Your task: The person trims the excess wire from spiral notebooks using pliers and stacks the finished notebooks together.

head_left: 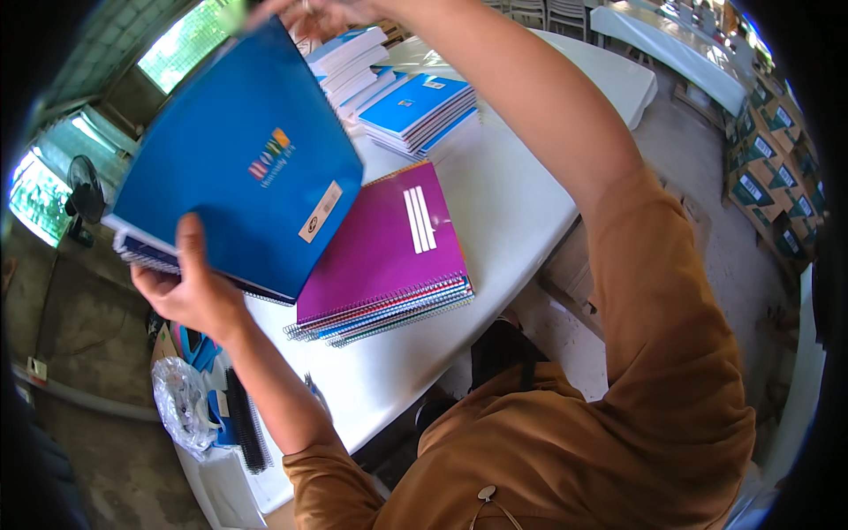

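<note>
A stack of blue spiral notebooks (234,177) is held up and tilted above the left part of the table. My left hand (199,287) grips its near left corner, thumb on the cover and fingers underneath. At the picture's upper edge, my right hand (331,12) is by the stack's far corner; its fingers are blurred and partly cut off. Below and to the right of the blue stack lies a pile of spiral notebooks with a purple cover (380,234) on top. The purple cover bears a white lined label, and its wire binding faces me.
Beyond the purple pile stand blue-covered notebooks (415,102) and white stacks of books (346,57) on the white table (521,177). Clear plastic wrap (183,402) and black binding coils (247,424) lie at the near left. Cardboard boxes (773,168) are piled at far right; a fan (84,190) stands left.
</note>
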Tool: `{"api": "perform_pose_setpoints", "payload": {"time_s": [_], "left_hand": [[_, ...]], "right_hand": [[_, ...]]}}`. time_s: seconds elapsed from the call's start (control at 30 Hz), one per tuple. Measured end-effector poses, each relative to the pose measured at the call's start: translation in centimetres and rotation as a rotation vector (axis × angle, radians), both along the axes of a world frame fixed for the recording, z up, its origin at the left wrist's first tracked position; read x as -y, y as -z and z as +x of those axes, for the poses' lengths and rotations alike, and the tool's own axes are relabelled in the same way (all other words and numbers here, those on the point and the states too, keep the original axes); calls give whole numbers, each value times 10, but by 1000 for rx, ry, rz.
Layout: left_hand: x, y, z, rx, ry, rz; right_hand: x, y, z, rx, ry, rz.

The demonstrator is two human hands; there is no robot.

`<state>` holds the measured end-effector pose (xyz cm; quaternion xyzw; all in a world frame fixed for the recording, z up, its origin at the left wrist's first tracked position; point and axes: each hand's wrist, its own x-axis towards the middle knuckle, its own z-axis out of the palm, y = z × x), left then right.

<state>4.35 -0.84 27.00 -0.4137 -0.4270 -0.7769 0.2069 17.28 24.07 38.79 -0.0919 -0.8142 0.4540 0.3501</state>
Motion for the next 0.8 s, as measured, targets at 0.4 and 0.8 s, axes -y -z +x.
{"api": "perform_pose_setpoints", "payload": {"time_s": [0.4,0.8], "left_hand": [[-9,101,-21,142,242,-555],[35,138,6,151,318,-930]], "right_hand": [[39,181,27,-439,-94,-261],[69,271,55,-266,36,2]]}}
